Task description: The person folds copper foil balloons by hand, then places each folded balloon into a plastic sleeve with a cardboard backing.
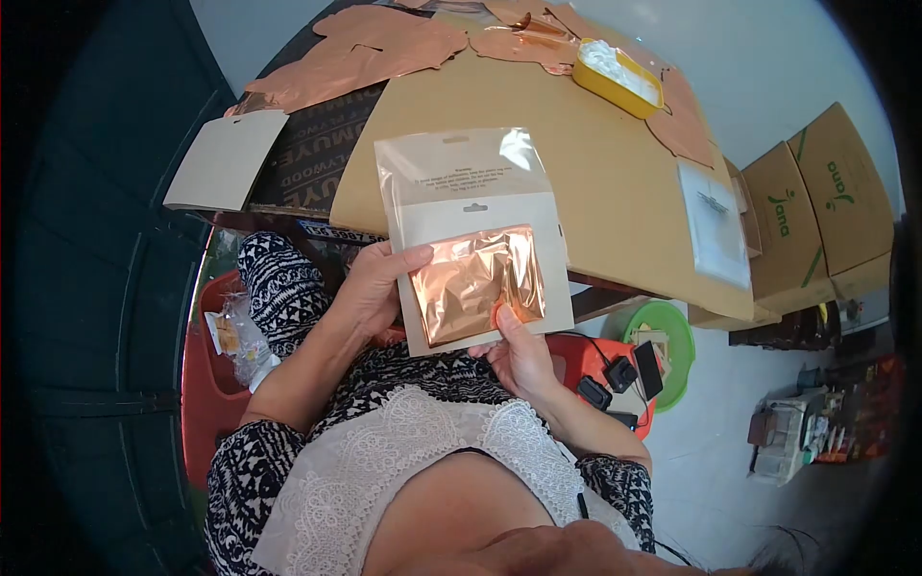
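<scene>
Held up in front of me is a clear plastic bag (461, 178) with warning print near its top. Inside it lies a white card (557, 269) with a hang slot, and a folded piece of shiny rose-gold foil (471, 283) shows against the card. My left hand (377, 283) grips the bag's left edge, thumb across the front and fingers mostly behind. At the lower right, my right hand (521, 357) pinches the bottom edge, its thumb pressed over the foil. The backs of both grips are hidden by the pack.
Flat rose-gold foil shapes (370, 53) lie along the table's (615, 202) far side. A yellow tray (619, 96) holds white powdery material. White cards (226, 163) sit left, clear bags (715, 226) right. Cardboard boxes (816, 192), a green basin (684, 355) and a red stool (567, 355) stand nearby.
</scene>
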Demonstrator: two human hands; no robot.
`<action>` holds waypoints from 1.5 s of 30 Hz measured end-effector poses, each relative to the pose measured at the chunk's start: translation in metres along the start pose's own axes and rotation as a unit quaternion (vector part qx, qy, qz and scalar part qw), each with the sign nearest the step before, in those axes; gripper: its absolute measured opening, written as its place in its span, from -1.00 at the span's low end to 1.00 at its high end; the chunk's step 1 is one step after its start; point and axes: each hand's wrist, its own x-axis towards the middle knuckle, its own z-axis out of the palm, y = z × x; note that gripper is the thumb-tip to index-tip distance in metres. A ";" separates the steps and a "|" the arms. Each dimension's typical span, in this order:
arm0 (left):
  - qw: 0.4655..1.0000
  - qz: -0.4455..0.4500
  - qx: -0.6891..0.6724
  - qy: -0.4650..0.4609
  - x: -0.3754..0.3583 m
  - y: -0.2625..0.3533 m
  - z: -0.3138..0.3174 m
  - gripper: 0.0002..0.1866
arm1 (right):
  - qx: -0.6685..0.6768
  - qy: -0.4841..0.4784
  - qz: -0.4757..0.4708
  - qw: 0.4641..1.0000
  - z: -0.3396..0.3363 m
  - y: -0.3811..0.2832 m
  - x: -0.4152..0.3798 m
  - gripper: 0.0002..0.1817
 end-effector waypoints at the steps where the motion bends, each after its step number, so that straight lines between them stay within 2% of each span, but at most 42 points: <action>1: 1.000 0.006 -0.012 -0.009 0.000 -0.001 0.001 -0.68 | 0.000 -0.006 0.008 1.000 -0.001 0.001 0.001 -0.61; 5: 0.998 -0.005 -0.049 -0.025 0.003 -0.004 -0.001 -0.65 | -0.021 -0.017 0.021 0.999 -0.005 0.003 0.001 -0.59; 8: 1.000 -0.012 -0.002 -0.021 0.001 -0.002 -0.010 -0.65 | -0.028 -0.023 0.015 0.999 0.000 0.001 0.000 -0.59; 14: 0.997 0.066 -0.038 0.006 0.000 0.012 -0.008 -0.52 | -0.028 -0.004 0.019 0.999 0.003 -0.003 -0.003 -0.57; 17: 0.997 0.070 -0.028 0.031 -0.001 0.013 -0.002 -0.52 | -0.040 -0.029 0.024 0.998 -0.002 -0.004 -0.003 -0.56; 26: 0.998 0.065 -0.017 0.018 -0.005 0.019 0.004 -0.52 | -0.047 -0.019 0.020 0.998 0.007 -0.013 -0.010 -0.68; 29: 0.997 0.076 0.010 0.025 -0.006 0.015 -0.001 -0.46 | -0.028 -0.023 0.035 0.999 0.005 -0.012 -0.012 -0.68; 32: 0.995 0.090 -0.014 -0.046 -0.010 0.008 -0.007 -0.30 | -0.013 -0.018 0.014 1.000 -0.007 0.000 -0.010 -0.68; 33: 0.988 0.080 -0.085 -0.102 -0.009 0.004 -0.010 -0.26 | -0.010 -0.024 0.016 1.000 -0.007 0.000 -0.009 -0.68; 35: 0.950 0.060 -0.224 -0.210 -0.007 -0.002 -0.015 -0.17 | -0.003 -0.036 0.020 0.999 -0.006 -0.001 -0.008 -0.67; 38: 0.914 0.068 -0.285 -0.281 -0.009 -0.005 -0.001 -0.14 | -0.018 -0.054 0.033 0.998 -0.005 -0.002 -0.008 -0.64; 42: 0.831 0.059 -0.414 -0.368 0.012 -0.013 -0.009 -0.08 | -0.054 -0.089 0.058 0.993 0.005 -0.006 -0.006 -0.69; 45: 0.787 0.046 -0.449 -0.419 0.031 -0.022 -0.007 -0.07 | -0.057 -0.088 0.059 0.993 0.001 -0.003 -0.007 -0.68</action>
